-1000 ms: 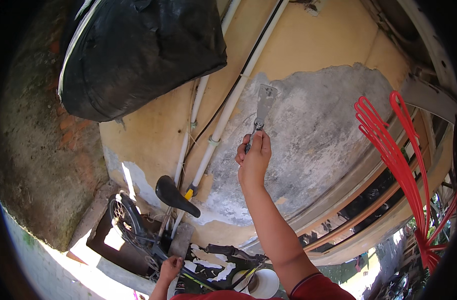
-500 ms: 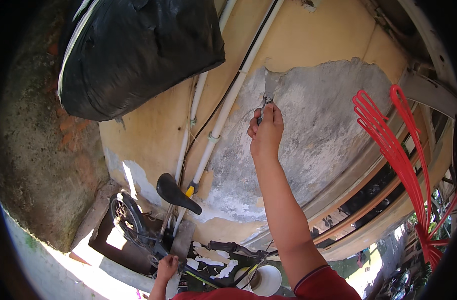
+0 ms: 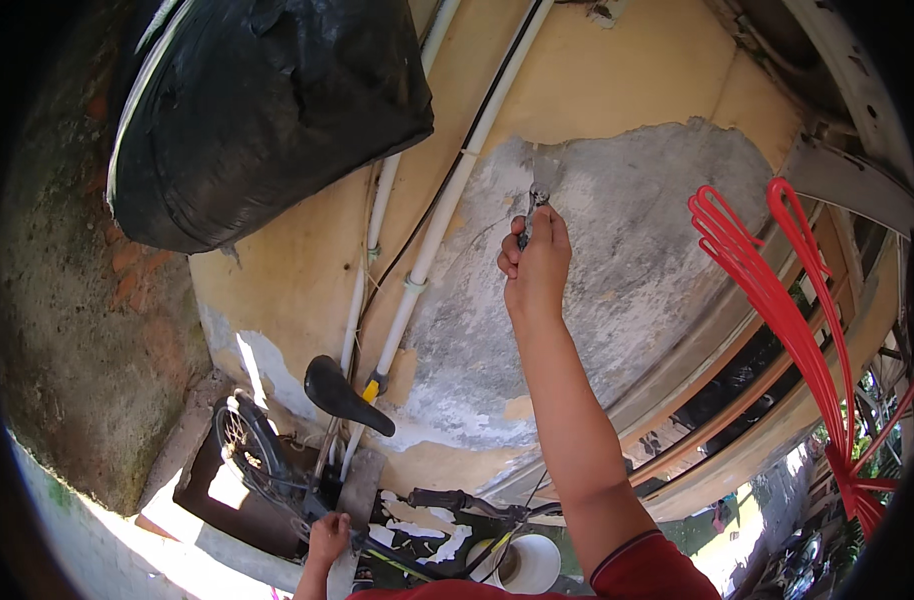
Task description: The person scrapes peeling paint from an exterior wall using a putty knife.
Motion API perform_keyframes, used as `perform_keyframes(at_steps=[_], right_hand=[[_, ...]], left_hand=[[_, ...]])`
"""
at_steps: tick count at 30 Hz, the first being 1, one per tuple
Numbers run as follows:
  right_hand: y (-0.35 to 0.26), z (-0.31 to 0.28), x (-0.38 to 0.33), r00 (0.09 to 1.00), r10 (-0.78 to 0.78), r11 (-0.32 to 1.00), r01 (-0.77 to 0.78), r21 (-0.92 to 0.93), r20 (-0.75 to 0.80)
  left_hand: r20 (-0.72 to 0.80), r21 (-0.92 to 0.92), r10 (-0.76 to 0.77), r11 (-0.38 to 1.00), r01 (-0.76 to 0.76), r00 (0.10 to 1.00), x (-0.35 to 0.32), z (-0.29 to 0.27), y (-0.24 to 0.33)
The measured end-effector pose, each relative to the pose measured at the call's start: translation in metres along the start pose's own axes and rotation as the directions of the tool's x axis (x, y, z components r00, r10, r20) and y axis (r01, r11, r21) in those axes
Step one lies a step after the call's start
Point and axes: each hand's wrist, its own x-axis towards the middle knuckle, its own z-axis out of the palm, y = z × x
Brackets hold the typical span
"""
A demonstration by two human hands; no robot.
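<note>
My right hand [image 3: 540, 245] is raised to the wall, its fingers closed around the handle of a scraper [image 3: 545, 165]. The scraper's flat grey blade points up and lies against the wall near the top edge of a large bare grey patch [image 3: 627, 240]. Yellow paint [image 3: 617, 80] borders that patch above. Low down, my left hand [image 3: 327, 537] is closed beside a bicycle [image 3: 295, 478]; whether it holds anything is hidden.
White pipes [image 3: 427, 240] and a black cable run up the wall left of the patch. A black plastic-wrapped bundle [image 3: 277, 120] juts out at upper left. Red looped strips [image 3: 787, 320] hang at right. Below are the bicycle's saddle [image 3: 347, 398], paint flakes [image 3: 422, 530] and a white bucket [image 3: 537, 562].
The view has shifted slightly, so the bundle, pipes and red strips sit a little further left. The scraper has slipped slightly down from the paint edge, still in my right hand.
</note>
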Motion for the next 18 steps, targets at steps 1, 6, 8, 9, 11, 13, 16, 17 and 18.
perform_keyframes(at_steps=[1, 6, 8, 9, 11, 13, 16, 17, 18], right_hand=[[-0.001, 0.002, -0.001, 1.0, 0.0, 1.0, 0.0, 0.008, -0.01], [0.002, 0.006, -0.001, 0.995, -0.033, 0.997, 0.04, 0.066, -0.097], [0.001, 0.004, 0.008, 0.993, -0.031, 0.998, 0.038, 0.054, -0.112], [-0.004, 0.002, 0.012, 0.994, -0.046, 0.998, 0.05, 0.042, -0.096], [-0.012, 0.001, 0.019, 0.996, -0.064, 0.997, 0.066, 0.034, -0.059], [-0.014, -0.003, 0.019, 0.994, -0.065, 0.998, 0.067, 0.019, -0.083], [-0.02, -0.01, 0.029, 0.994, -0.094, 0.996, 0.094, -0.005, -0.061], [-0.024, -0.01, 0.035, 0.993, -0.106, 0.994, 0.106, -0.011, -0.045], [-0.029, -0.009, 0.041, 0.993, -0.11, 0.994, 0.11, -0.01, -0.032]], left_hand=[[-0.003, -0.002, 0.005, 1.0, -0.005, 1.0, 0.002, -0.002, 0.006], [-0.036, -0.081, -0.002, 0.997, -0.001, 0.999, -0.003, -0.012, 0.019], [-0.034, -0.069, 0.011, 0.998, -0.013, 0.999, -0.006, -0.014, 0.022], [-0.022, -0.055, 0.014, 0.998, -0.015, 1.0, -0.008, -0.015, 0.025], [-0.02, -0.026, 0.016, 1.0, -0.017, 1.0, -0.01, -0.021, 0.019], [-0.02, -0.009, 0.026, 1.0, -0.026, 0.999, -0.012, -0.021, 0.003], [-0.011, -0.085, -0.041, 0.996, 0.04, 0.999, -0.013, -0.02, 0.0], [-0.017, -0.072, -0.037, 0.997, 0.036, 0.999, -0.012, -0.02, -0.001], [-0.024, -0.059, -0.033, 0.998, 0.031, 0.999, -0.011, -0.02, -0.003]])
